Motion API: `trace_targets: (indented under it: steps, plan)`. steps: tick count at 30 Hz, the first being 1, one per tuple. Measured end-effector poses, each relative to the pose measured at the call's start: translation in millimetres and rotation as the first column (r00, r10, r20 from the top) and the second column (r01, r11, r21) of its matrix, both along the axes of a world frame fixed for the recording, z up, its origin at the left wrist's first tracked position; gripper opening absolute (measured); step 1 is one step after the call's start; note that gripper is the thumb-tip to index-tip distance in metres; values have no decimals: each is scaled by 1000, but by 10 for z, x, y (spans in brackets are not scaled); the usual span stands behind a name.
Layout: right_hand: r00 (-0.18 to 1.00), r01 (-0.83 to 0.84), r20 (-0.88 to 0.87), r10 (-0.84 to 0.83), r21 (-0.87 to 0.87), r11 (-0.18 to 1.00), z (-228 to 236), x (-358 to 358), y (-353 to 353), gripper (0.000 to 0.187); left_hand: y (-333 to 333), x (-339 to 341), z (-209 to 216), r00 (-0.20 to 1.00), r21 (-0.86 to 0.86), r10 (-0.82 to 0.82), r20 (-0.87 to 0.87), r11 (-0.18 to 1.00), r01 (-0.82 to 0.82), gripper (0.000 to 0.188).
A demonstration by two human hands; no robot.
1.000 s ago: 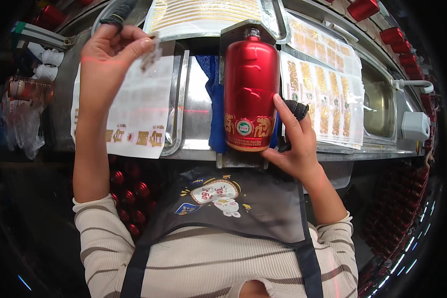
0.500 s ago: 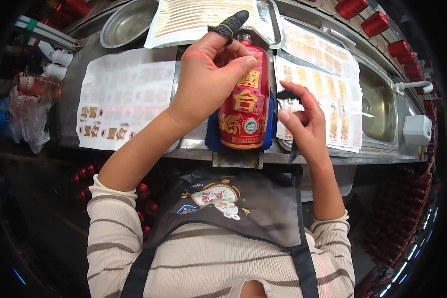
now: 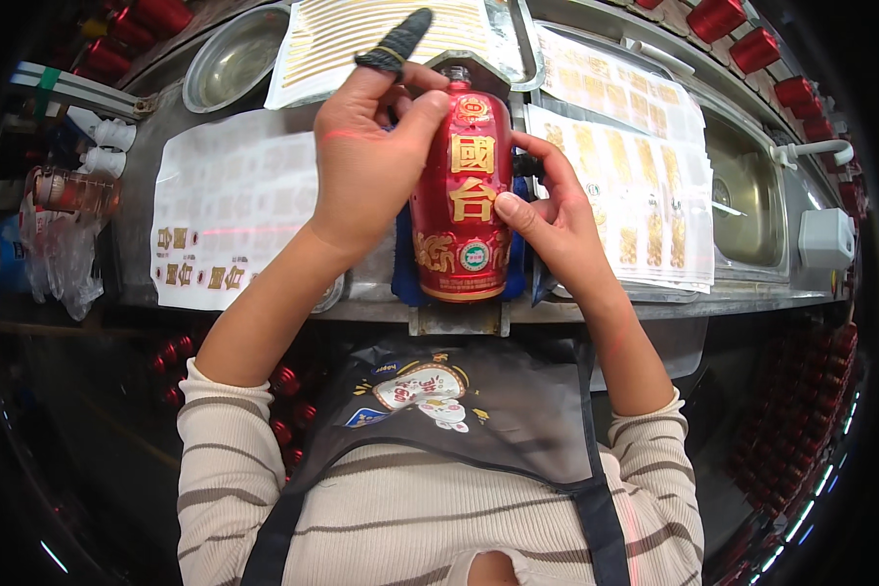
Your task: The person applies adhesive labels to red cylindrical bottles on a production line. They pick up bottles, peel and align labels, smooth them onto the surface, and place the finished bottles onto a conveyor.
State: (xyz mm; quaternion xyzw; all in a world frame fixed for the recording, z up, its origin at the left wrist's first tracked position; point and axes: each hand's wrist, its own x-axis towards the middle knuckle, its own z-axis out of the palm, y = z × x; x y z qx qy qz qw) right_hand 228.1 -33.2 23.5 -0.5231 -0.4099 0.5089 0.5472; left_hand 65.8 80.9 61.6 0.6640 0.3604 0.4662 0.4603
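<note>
A red bottle (image 3: 471, 161) with gold lettering, gold patterns and a small green-and-white round mark lies on a blue cloth (image 3: 405, 269), neck pointing away from me. My left hand (image 3: 366, 166) is at its upper left, thumb against the shoulder by the neck, other fingers partly hidden; the index finger, in a black knitted finger cover (image 3: 400, 41), sticks up. My right hand (image 3: 552, 210) grips the bottle's right side, thumb on the front beside the lettering and fingers round the edge. A dark cover shows on one right finger.
On the left lies a white sheet (image 3: 254, 176) of gold decals. More gold decal sheets (image 3: 645, 195) lie on the right, beside a metal sink (image 3: 752, 210) with a white tap. Behind are a metal bowl (image 3: 232, 61) and a gold-striped sheet (image 3: 361, 49). Red bottles (image 3: 713, 18) line the back.
My right hand has come in from the right and taken hold of the bottle's side. My left thumb has slid off the bottle's front to its upper left edge.
</note>
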Motion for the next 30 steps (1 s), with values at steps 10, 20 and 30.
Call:
trace_targets:
  steps: [10,20,30]
  plan:
    - [973,26,229,-35,44,999,103,14,-66,66,-535,-272,-153,917,-505,-147,371,797,332,51]
    - [646,-141,763,-31,160,977,359,41,49,63,-528,-288,-228,927,-484,-194,321,808,337,56]
    - [632,-167,774,-45,193,967,366,38,98,64,-509,-323,-180,908,-515,-250,336,759,399,80]
